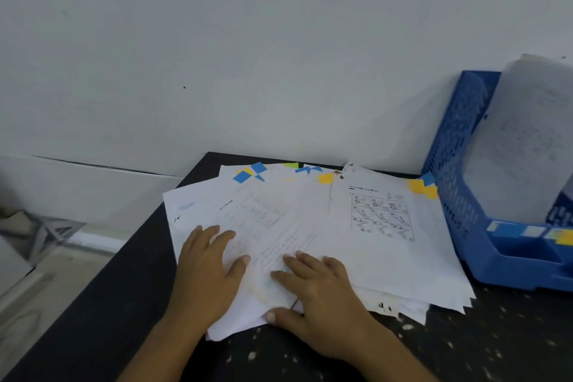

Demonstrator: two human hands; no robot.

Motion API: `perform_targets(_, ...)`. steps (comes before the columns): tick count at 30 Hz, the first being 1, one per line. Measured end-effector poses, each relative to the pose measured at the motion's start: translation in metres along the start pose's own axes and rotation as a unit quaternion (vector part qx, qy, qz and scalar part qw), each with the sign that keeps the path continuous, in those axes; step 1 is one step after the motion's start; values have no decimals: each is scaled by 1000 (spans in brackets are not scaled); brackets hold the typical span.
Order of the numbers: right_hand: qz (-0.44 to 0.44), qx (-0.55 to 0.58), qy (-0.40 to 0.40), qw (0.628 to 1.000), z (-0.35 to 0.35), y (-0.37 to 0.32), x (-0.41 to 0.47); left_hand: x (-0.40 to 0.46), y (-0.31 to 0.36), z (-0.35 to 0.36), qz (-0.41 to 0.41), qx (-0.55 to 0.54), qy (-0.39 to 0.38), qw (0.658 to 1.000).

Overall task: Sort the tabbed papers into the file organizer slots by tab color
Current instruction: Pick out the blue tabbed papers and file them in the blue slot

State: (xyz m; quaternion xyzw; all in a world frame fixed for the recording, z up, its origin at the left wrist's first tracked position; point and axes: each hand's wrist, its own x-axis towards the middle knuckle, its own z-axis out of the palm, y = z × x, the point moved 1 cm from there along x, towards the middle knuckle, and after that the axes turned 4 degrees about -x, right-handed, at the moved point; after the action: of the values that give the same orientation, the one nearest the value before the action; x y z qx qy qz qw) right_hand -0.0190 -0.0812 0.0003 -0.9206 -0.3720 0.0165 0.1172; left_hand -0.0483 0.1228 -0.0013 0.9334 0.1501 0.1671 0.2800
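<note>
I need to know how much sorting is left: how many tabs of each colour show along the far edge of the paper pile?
Blue tabs: 6
Yellow tabs: 4
Green tabs: 1
Total: 11, as far as the overlaps and blur let me tell.

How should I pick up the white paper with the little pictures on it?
Probably by its near right corner, coming in from the right. The white sheet with the grid of small drawings lies flat on top of the fanned paper pile, so that corner is free to lift. Its far edge with the yellow tab sits close to the blue plastic file organizer, and both hands, left hand and right hand, press flat elsewhere.
</note>
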Motion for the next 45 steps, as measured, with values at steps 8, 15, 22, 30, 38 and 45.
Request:
perform_targets(8, 57, 158, 102, 981, -11, -8, 10, -4, 1, -20, -10, -176, 142, 974)
perform_targets(15, 214, 377, 198, 879, -33, -3, 21, -4, -8, -10, -58, -204, 121, 970)
perform_targets(22, 237, 532, 390, 713, -73, 1, 21, -9, 0, -11, 7, -115, 115, 987)
perform_targets(30, 107, 447, 537, 707, -115, -3, -1, -18, 7, 7, 15, 65, -92, 994)
perform_targets(38, -56, 177, 405, 895, -43, 5, -15, -11, 57, -20, -169, -478, -59, 860)
perform_targets(45, -133, 74, 289, 945, 1, -14, -17, -5, 46, -24, -206, -478, -65, 851)
